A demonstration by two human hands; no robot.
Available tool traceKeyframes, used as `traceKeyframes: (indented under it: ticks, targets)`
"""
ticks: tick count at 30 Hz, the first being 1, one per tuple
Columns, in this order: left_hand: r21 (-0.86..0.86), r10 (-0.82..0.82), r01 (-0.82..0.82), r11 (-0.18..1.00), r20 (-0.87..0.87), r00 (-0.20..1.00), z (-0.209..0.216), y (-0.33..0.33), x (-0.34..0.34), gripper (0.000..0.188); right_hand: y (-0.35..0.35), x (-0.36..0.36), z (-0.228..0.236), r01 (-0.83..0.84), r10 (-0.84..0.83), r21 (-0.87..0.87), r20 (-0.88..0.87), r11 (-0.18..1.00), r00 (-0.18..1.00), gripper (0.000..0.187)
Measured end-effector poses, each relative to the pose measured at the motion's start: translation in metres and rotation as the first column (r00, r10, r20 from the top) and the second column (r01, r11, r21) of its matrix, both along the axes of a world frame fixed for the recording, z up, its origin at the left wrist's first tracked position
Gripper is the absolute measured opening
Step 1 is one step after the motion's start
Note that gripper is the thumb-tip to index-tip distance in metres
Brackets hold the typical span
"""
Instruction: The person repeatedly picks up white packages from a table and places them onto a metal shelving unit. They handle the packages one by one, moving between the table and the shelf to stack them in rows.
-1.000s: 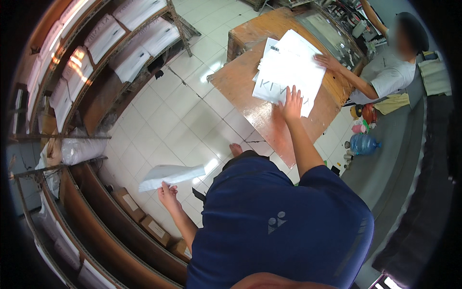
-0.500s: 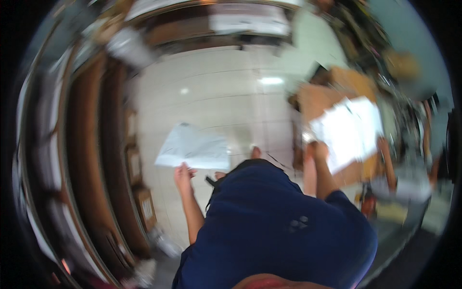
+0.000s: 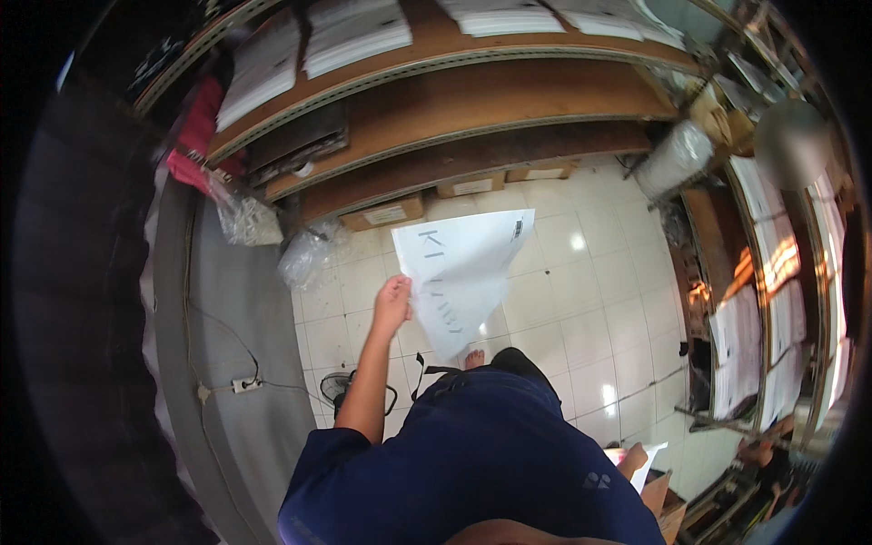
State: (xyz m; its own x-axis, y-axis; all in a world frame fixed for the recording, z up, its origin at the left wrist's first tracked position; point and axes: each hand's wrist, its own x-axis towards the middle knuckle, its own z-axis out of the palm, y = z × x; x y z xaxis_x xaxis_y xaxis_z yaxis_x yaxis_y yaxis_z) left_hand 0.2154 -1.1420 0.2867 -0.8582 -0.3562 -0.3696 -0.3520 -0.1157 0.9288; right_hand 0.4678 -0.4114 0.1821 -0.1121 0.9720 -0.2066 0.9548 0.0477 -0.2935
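Note:
In my left hand (image 3: 394, 300) a large white paper sheet (image 3: 495, 259) is pinched by its near-left edge. It hangs tilted over the floor, with grey marker writing and a small dark printed patch in a corner. Low on the right, my right hand (image 3: 633, 460) comes out past my shirt, its fingers closed on white paper (image 3: 650, 461); my body hides part of both. A cardboard box (image 3: 670, 518) lies just below that hand, mostly cut off by my shirt.
A wooden shelf rack (image 3: 509, 86) with paper stacks (image 3: 359, 36) stands ahead, boxes (image 3: 381, 214) beneath it. Another rack (image 3: 758, 318) is at the right. A black fan (image 3: 338, 389) and a wall socket (image 3: 245, 385) are at the left; a plastic-wrapped roll (image 3: 677, 159) stands ahead right.
My view and body have turned left, bringing the shelf rack from the left to straight ahead. The sheet in my left hand has swung along and tilted. My right hand has dropped to the lower right.

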Motion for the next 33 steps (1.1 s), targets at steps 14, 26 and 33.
traceKeyframes:
  ticks: [14, 26, 33]
  targets:
    - [-0.914, 0.007, -0.080, 0.397, -0.085, 0.996, 0.192, -0.306, -0.139, 0.019, -0.202, -0.386, -0.051, -0.090, -0.410, -0.604, -0.635, 0.792, 0.655, 0.035]
    - [-0.959, -0.031, -0.280, -0.043, -0.278, 0.960, 0.291, -0.510, -0.327, 0.030, -0.344, -0.574, -0.036, -0.305, -0.212, -0.470, -0.767, 0.828, 0.606, 0.023]
    - [-0.865, -0.242, -0.319, -0.387, -0.238, 0.940, 0.264, -0.696, -0.475, 0.044, -0.420, -0.613, 0.019, -0.300, -0.220, -0.408, -0.836, 0.863, 0.503, 0.021]
